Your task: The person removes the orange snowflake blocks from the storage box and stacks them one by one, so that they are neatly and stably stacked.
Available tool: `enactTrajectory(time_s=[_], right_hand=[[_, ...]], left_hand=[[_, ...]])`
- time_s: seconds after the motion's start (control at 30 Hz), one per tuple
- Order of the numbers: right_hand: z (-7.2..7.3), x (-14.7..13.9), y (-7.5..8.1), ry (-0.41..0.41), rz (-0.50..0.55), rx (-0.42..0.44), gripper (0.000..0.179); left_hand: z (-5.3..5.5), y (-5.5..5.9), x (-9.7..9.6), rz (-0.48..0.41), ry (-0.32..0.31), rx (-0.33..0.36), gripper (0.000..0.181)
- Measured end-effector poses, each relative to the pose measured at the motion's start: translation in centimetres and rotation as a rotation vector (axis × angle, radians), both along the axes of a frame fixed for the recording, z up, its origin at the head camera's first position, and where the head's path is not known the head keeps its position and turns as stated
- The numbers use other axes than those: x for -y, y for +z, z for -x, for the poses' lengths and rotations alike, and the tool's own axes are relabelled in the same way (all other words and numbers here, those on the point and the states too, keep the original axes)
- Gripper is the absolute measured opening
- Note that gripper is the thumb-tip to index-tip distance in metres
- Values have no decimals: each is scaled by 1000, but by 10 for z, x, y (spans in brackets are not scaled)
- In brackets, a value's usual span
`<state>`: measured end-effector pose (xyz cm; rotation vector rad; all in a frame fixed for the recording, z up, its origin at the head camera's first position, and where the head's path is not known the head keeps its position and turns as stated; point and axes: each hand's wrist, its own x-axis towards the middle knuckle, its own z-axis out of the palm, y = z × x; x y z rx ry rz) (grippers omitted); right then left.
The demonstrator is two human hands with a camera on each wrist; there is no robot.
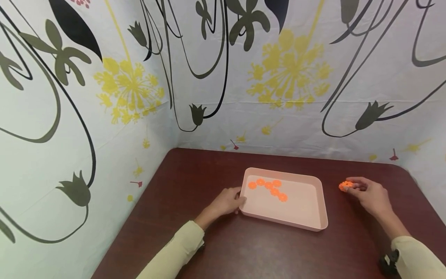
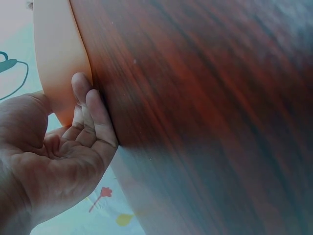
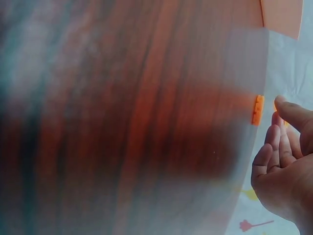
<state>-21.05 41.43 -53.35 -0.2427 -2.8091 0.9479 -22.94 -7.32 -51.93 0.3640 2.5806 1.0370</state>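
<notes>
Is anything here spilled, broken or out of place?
Nothing looks spilled or broken. Only the orange bits at the right hand seem out of place: outside the tray, while similar orange pieces lie inside.

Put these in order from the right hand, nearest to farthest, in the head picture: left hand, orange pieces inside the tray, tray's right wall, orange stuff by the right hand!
From the right hand:
1. Orange stuff: touching it.
2. Tray's right wall: to its left.
3. Orange pieces: inside, toward the far left.
4. Left hand: at the tray's left side.
</notes>
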Motion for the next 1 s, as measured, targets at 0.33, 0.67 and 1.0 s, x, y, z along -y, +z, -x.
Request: enactTrajectory(time_s=[0.33, 0.67, 1.0], right_hand=[[3, 0, -4, 7, -27, 14, 52], [6, -1, -6, 14, -26, 47, 55], [7, -1, -8, 23, -32, 63, 49]], left_hand=[[-1, 1, -1, 20, -1, -5, 42], [-2, 2, 0, 9, 8, -5, 46], [-3, 1, 0, 13, 9, -26, 45]])
